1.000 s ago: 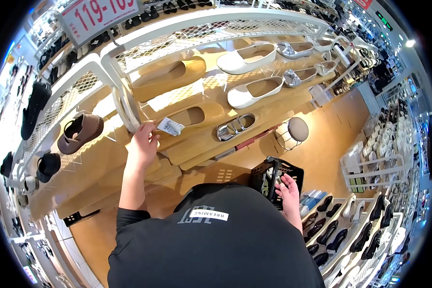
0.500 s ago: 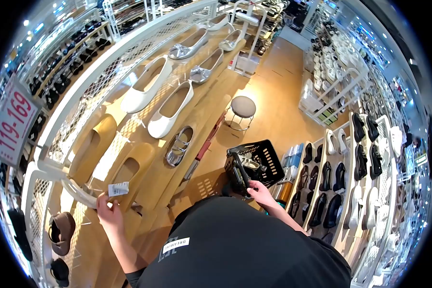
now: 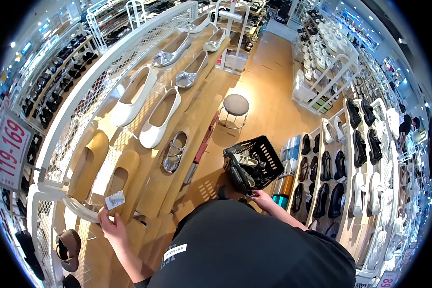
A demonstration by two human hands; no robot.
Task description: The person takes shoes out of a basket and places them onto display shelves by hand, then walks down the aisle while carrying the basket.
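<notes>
One tagged shoe: tan flat [image 3: 128,162], on the wooden shelf [image 3: 154,192], toe pointing away from the person.
Price tag: white label [image 3: 114,199], at the heel end of the tagged shoe.
Left hand: [image 3: 113,227] fingertips at the heel end, just below the label; grip closure cannot be told.
Adjacent shoe: second tan flat [image 3: 97,144], left of the tagged shoe.
White flats: two [image 3: 125,114] [image 3: 151,137], farther along the display.
Silver strapped shoe: [image 3: 170,164] right of the tagged shoe.
Right hand: [image 3: 261,198] fingers closed on the near edge of the black basket [image 3: 272,158].
Basket contents: light-coloured footwear [image 3: 246,160].
Stool: round seat [image 3: 236,104], beyond the basket.
</notes>
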